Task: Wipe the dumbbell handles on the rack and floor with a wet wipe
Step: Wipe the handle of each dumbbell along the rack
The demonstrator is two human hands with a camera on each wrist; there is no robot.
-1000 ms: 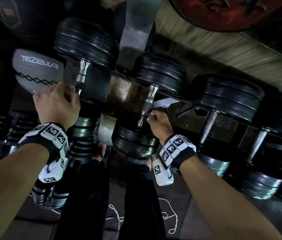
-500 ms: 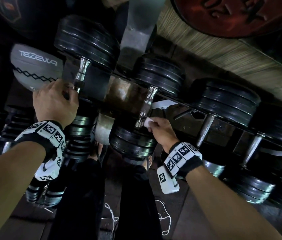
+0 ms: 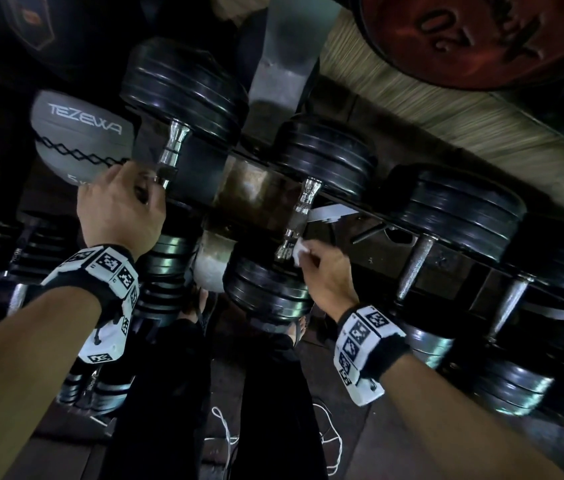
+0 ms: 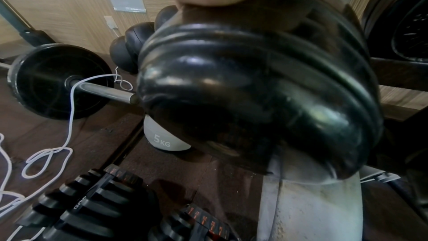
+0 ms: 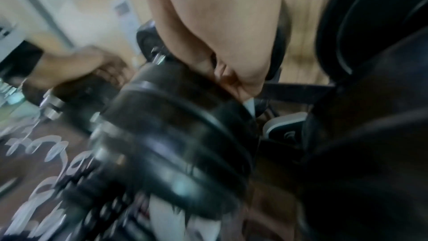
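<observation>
right hand (image 3: 325,271): wet wipe (image 3: 299,250) is being pinched at its 11 o'clock, pressed against second dumbbell handle (image 3: 299,216) on rack (image 3: 370,213) | left hand (image 3: 119,209): first dumbbell handle (image 3: 173,150) is being gripped at its 1 o'clock

Dumbbell handles (image 3: 173,147) on the rack: bright polished metal, mirror-glossy. Dumbbell heads (image 3: 183,88): black stacked plates, smooth, semi-gloss, looking like rubber. A further handle (image 3: 414,268): dull grey metal with a rough knurled surface. Wet wipe (image 3: 299,250): white, soft, matt. Medicine ball (image 3: 76,133): grey, matt, stitched. Wall (image 3: 412,105): wood-grain panelling. Floor (image 4: 46,135): dark wood-look boards.
</observation>
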